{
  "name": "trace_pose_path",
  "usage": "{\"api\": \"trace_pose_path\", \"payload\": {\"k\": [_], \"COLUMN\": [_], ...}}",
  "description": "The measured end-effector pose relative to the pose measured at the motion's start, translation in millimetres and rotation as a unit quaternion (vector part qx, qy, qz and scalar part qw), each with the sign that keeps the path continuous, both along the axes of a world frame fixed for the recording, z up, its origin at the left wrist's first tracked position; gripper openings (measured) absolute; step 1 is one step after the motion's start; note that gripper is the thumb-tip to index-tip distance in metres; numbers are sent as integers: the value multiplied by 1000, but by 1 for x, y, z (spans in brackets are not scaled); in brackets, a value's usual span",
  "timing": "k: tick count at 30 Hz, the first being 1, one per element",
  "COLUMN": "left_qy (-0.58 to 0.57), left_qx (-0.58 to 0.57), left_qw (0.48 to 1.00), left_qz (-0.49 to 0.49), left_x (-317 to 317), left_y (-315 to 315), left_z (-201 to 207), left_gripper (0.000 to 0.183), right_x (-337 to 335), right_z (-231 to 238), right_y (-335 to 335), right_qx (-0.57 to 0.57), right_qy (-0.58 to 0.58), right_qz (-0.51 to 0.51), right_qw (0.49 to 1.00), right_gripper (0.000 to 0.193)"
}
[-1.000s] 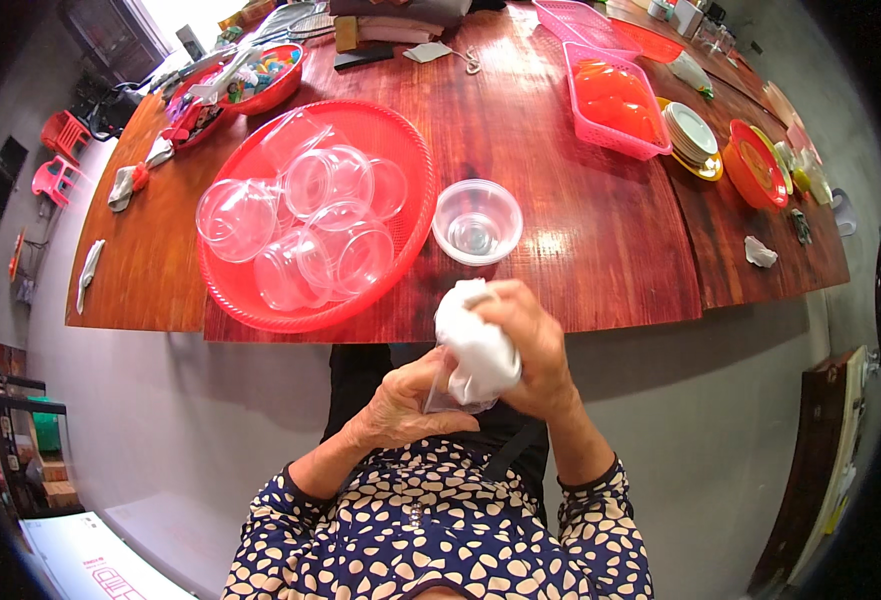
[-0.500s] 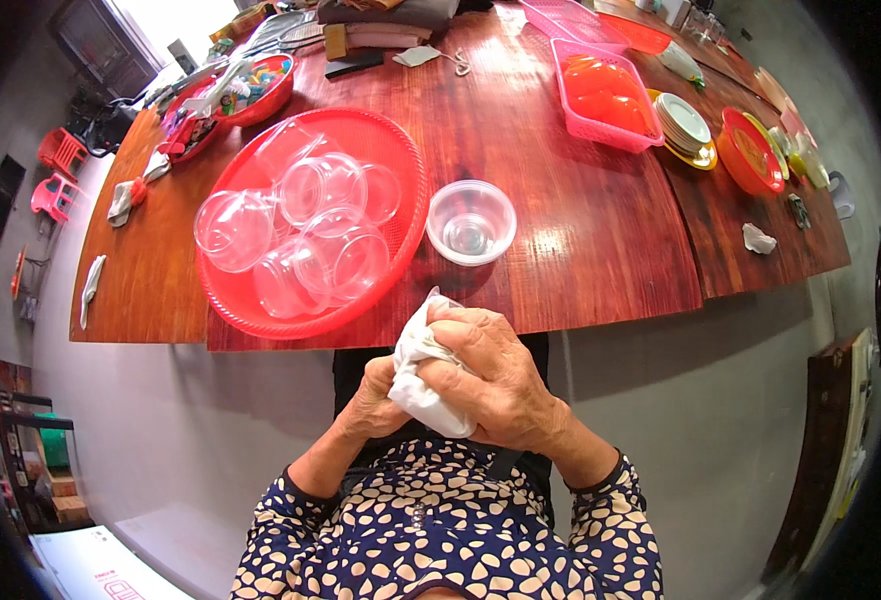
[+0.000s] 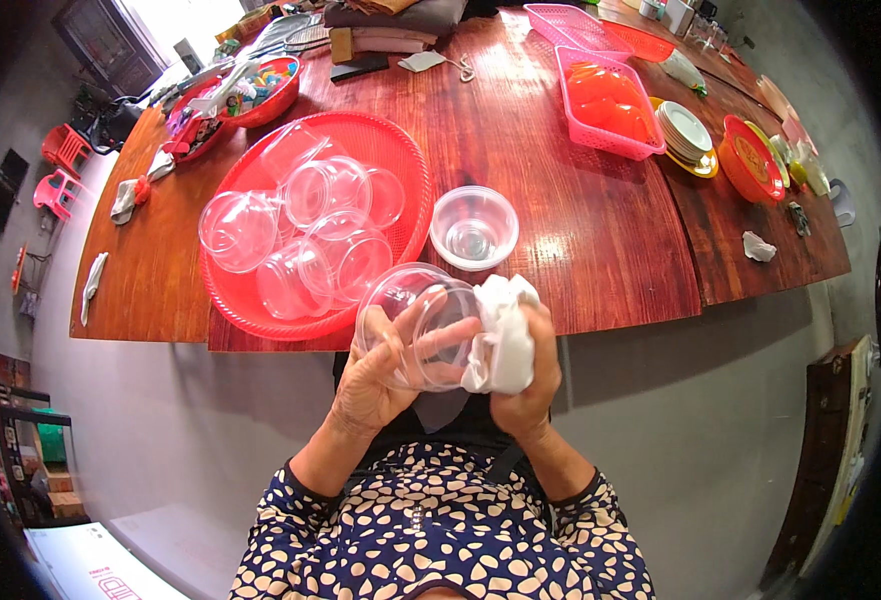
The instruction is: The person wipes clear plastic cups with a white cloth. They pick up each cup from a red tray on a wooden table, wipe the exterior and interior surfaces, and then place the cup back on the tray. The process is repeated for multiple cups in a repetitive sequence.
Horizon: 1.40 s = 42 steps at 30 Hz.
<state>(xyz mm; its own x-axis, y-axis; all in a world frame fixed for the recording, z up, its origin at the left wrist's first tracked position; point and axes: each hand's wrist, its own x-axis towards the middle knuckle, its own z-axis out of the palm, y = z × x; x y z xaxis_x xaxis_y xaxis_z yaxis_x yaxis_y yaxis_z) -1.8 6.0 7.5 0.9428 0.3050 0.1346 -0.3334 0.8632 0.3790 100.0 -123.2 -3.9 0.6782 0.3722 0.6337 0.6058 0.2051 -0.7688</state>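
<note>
Left hand (image 3: 368,385) grips a clear plastic bowl (image 3: 400,290), fingers spread and bent about it, some showing through the wall. The clear plastic bowl is tipped on its side, held up off the wooden table (image 3: 580,260), across the middle of its near edge. Right hand (image 3: 528,375) closed on a bunched white cloth (image 3: 505,345); some fingertips hidden behind the folds. White cloth sits at the right end of the clear plastic bowl; cannot tell how firmly it presses.

Beyond the hands, a second clear bowl (image 3: 473,242) stands upright, mouth up, back from the near edge. Just left of it, a round red tray (image 3: 415,165) reaches the near edge and carries a loose heap of clear bowls (image 3: 328,192).

Farther off, toward the right edge: pink basket (image 3: 615,146) with orange-red pieces inside, stack of white plates (image 3: 687,128), orange-red bowl (image 3: 745,180). Crumpled white scrap (image 3: 757,247) near the right near corner. White strip (image 3: 92,288) near the left near corner.
</note>
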Motion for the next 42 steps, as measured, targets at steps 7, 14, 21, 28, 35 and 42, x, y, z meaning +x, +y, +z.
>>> {"api": "trace_pose_path", "payload": {"k": [7, 14, 21, 28, 35, 42], "left_qy": [41, 19, 15, 123, 119, 138], "left_qx": [47, 53, -17, -68, 263, 368], "left_qw": [997, 998, 999, 990, 957, 919], "left_qz": [37, -7, 47, 22, 13, 30], "left_x": [3, -2, 13, 19, -1, -7], "left_y": [-15, -10, -6, -30, -31, -24], "left_z": [-11, -12, -5, -7, -7, -12], "left_gripper": [12, 6, 6, 16, 5, 25], "right_x": [-2, 19, -19, -17, 30, 20], "right_z": [21, 26, -4, 17, 35, 34], "right_y": [-2, 4, -5, -2, -5, -13], "right_qx": [-8, -93, -48, -114, -117, -147], "right_qy": [-246, -115, -102, -331, -88, -133], "right_qz": [93, 4, -54, -36, 110, 114], "right_qw": [965, 989, 992, 936, 983, 974], "right_gripper": [38, 43, 46, 35, 42, 43]}}
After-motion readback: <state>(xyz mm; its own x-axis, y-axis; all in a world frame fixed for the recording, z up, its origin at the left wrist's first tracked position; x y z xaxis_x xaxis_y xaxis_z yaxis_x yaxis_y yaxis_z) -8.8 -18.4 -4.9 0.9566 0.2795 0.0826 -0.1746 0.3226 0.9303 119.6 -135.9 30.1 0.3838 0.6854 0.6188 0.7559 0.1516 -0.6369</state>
